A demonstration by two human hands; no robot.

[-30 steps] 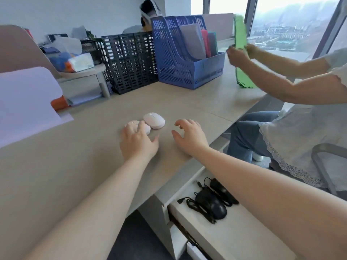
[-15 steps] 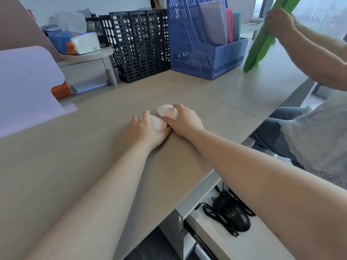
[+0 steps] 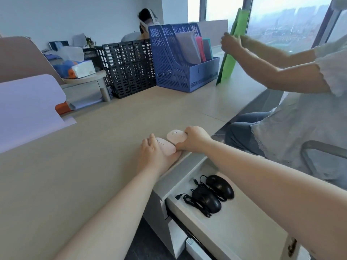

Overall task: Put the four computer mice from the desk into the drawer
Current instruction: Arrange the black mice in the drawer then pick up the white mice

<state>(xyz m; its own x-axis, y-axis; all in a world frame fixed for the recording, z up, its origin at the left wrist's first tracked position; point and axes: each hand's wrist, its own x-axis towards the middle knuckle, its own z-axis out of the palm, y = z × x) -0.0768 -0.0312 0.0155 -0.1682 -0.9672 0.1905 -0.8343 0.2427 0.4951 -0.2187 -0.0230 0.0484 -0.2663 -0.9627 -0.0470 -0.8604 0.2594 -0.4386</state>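
Two pale pink-white mice lie side by side near the desk's (image 3: 93, 166) front edge. My left hand (image 3: 154, 156) grips the nearer mouse (image 3: 165, 147) from its left side. My right hand (image 3: 195, 139) holds the farther mouse (image 3: 175, 137) from the right. Both mice are close to the desk surface, right above the open drawer (image 3: 244, 222). Inside the drawer lie two black wired mice (image 3: 208, 199) (image 3: 221, 186) with tangled cords.
A blue file rack (image 3: 178, 72) and a black mesh rack (image 3: 129, 68) stand at the back of the desk. A lilac sheet (image 3: 28, 107) lies at the left. A seated person on the right holds a green folder (image 3: 231, 59) over the desk's far corner.
Both hands closed on the two pale mice and drew them toward the desk's front edge, above the drawer. The person on the right raised the green folder upright.
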